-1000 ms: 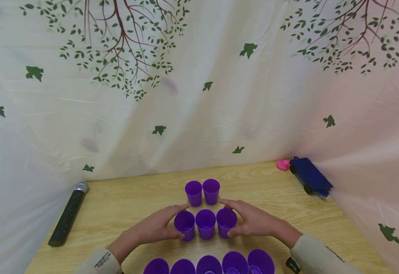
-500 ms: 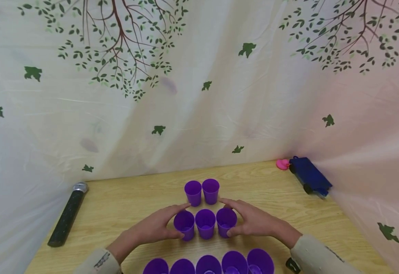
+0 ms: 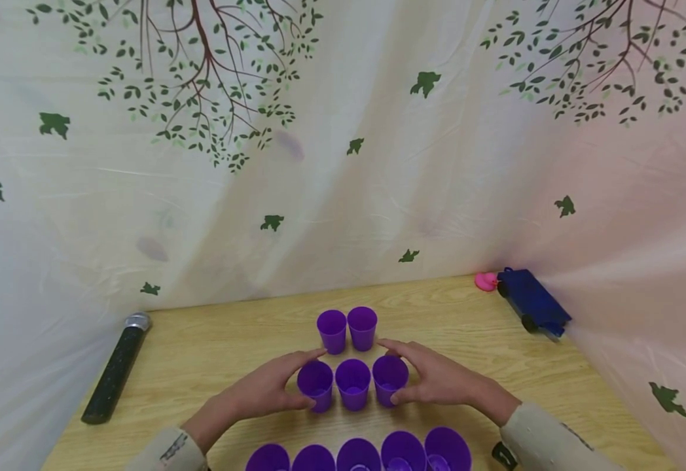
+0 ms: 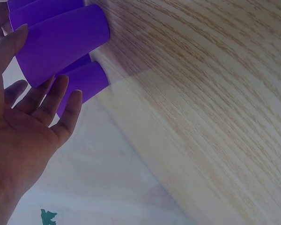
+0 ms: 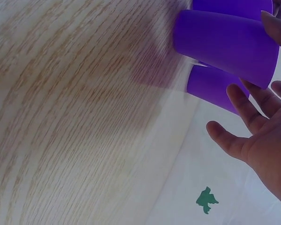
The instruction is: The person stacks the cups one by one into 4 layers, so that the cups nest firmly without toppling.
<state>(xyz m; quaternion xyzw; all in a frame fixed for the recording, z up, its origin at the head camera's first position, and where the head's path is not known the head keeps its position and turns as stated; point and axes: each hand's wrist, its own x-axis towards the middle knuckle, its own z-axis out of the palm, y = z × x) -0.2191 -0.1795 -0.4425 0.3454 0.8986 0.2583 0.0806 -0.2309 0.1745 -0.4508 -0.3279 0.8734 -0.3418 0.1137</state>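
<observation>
In the head view, three purple cups stand upright in a middle row. My left hand (image 3: 266,387) holds the left cup (image 3: 315,387) with the thumb on its near side and the fingers on its far side. The right cup (image 3: 390,381) is held the same way by my right hand (image 3: 437,376). Between them the middle cup (image 3: 353,386) is untouched. Both wrist views show thumb and fingertips at the rim end of a held cup (image 4: 65,40), seen from the right as a purple cup (image 5: 225,44), with little fingers off it.
Two purple cups (image 3: 362,329) stand behind the row; several more cups (image 3: 359,456) line the front edge of the view. A microphone (image 3: 116,369) lies at left. A blue toy vehicle (image 3: 531,301) and pink toy (image 3: 486,282) sit back right. A printed curtain (image 3: 343,196) hangs behind.
The left and right cups of the middle row have shifted slightly outward with my hands, leaving narrow gaps beside the middle cup. The other cups stay put.
</observation>
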